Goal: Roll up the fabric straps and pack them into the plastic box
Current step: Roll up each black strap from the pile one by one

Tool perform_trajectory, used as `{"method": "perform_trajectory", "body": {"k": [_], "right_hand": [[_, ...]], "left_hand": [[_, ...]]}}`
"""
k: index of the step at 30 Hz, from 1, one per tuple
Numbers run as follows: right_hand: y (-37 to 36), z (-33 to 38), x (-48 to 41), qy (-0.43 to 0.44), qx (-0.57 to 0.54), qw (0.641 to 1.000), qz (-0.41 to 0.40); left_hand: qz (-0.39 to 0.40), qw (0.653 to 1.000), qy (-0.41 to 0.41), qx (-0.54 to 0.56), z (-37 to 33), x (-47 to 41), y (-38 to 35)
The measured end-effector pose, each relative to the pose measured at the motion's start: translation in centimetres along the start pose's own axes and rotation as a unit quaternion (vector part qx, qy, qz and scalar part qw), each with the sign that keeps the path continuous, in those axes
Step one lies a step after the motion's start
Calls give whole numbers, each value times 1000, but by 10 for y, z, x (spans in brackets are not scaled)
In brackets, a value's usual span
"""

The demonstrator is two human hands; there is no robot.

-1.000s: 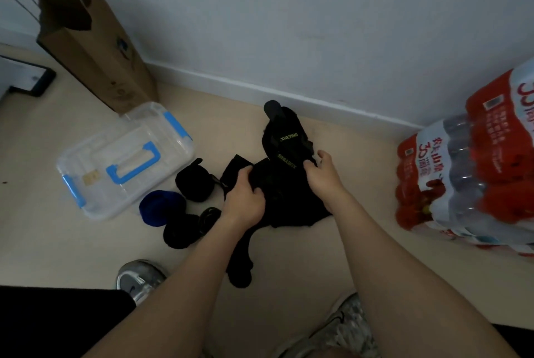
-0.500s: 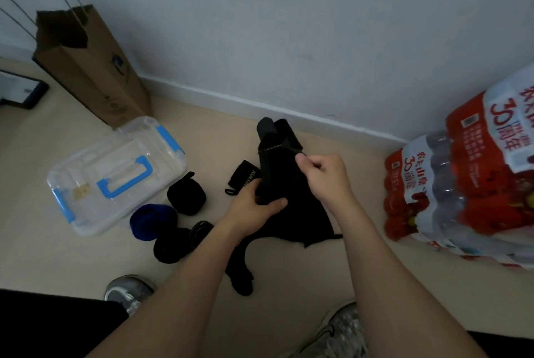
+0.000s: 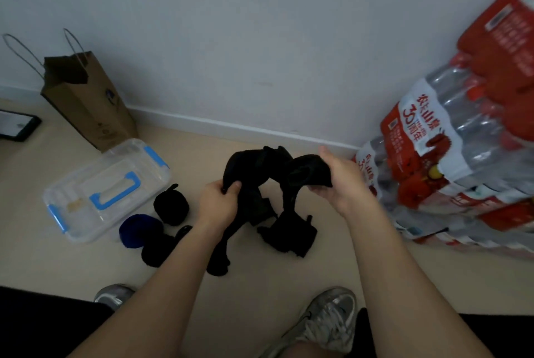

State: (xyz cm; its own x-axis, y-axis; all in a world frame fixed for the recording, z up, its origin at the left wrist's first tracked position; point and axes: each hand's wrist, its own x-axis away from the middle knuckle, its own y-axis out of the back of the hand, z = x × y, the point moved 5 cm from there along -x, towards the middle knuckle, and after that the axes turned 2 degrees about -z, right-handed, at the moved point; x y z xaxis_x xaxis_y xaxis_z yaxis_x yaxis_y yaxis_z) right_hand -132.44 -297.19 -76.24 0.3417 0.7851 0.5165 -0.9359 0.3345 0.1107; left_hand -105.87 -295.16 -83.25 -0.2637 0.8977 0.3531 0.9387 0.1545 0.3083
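– Beige floor, by the wall: what has changed, left to right?
– Plastic box lidded, finished rolls beside it. Left hand pinches one end of the black strap; right hand curls under the other. Formerly bunched, now pulled apart: rolling unstarted.

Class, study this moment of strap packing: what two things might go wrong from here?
1. The black strap hangs in tangled loops between the left hand and right hand, so rolling may start crooked.
2. The plastic box looks shut, so the strap may unroll while a hand opens it.
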Motion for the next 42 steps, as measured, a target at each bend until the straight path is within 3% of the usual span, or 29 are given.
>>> {"method": "perform_trajectory", "body": {"k": [2, 4, 6, 9, 12, 16, 23, 27, 33, 35, 38, 40, 42], "right_hand": [[3, 14, 19, -15, 44, 990, 136], [12, 31, 35, 61, 242, 946, 205], [19, 52, 44, 136, 437, 869, 186], [19, 77, 59, 206, 575, 777, 154], [16, 88, 72, 255, 597, 749, 129], [27, 87, 81, 254, 568, 772, 129], [50, 47, 99, 286, 504, 815, 6], [43, 5, 96, 314, 575, 756, 5], [29, -36, 79, 245, 622, 742, 59], [28, -41, 74, 234, 594, 767, 68], [27, -39, 71, 219, 490, 841, 72], [27, -33, 72, 221, 408, 883, 74], [27, -26, 73, 234, 353, 903, 73]], "left_hand": [[-20, 1000, 7, -16, -6, 3, 1], [-23, 998, -19, -62, -14, 5, 1], [-25, 993, -40, -111, -23, 10, 1], [-23, 988, -45, -149, -33, 15, 1], [-17, 988, -25, -149, -42, 19, 0], [-17, 993, 6, -114, -48, 25, -1], [-18, 997, 37, -61, -41, 30, -5], [28, 997, -21, -76, -37, 34, -15], [63, 986, -82, -131, -36, 41, -20], [45, 979, -105, -168, -38, 46, -20], [44, 962, -146, -226, -38, 58, -25], [138, 949, -158, -236, -33, 68, -37], [248, 927, -162, -228, -29, 80, -51]]}}
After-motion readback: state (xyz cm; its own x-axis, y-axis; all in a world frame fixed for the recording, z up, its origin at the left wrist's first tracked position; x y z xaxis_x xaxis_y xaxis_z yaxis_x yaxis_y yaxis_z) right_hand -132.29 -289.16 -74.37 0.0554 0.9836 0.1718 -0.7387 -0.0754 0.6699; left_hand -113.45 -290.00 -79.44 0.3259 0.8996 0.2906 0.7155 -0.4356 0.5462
